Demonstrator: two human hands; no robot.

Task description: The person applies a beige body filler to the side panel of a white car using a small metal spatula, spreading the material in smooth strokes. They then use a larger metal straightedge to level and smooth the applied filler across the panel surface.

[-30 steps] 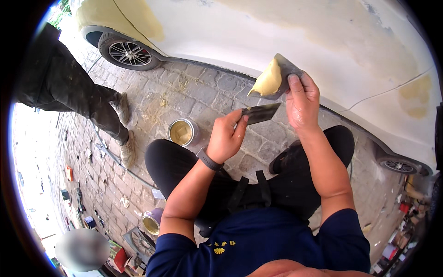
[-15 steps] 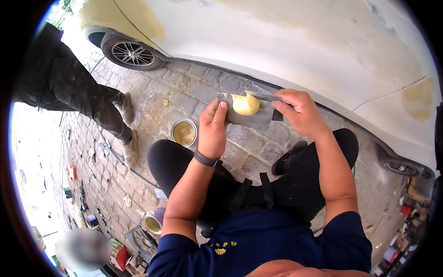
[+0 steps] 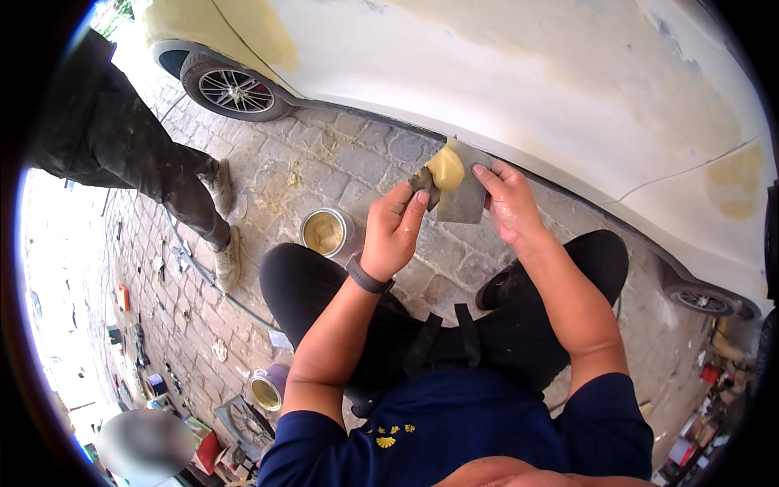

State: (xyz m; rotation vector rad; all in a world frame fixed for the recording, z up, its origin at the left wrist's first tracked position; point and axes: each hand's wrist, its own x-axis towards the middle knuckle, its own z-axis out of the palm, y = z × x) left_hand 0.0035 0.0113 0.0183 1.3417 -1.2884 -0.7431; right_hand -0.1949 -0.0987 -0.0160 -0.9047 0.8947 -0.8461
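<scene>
In front of my knees, both hands hold flat putty spreaders close together. My left hand (image 3: 395,231) is closed on a small dark spreader (image 3: 425,191), thumb on top. My right hand (image 3: 511,203) pinches a wider grey spreader (image 3: 469,197) by its right edge. A smooth lump of yellow body filler (image 3: 446,168) sits where the two blades meet, mostly over the grey one. Whitish smears mark my right palm. Left of my left wrist, an open can (image 3: 324,232) with yellowish filler inside stands on the paving.
A pale car (image 3: 519,89) with filler patches stretches across the far side, its wheel (image 3: 235,91) at far left. Another person's legs (image 3: 146,162) stand at left. A hose (image 3: 219,294), a second can (image 3: 268,388) and scattered tools lie on the paving stones (image 3: 357,162).
My left hand has moved right, and my right hand has turned to show its palm. The spreaders have changed angle, and the filler lump has shifted up and slightly right.
</scene>
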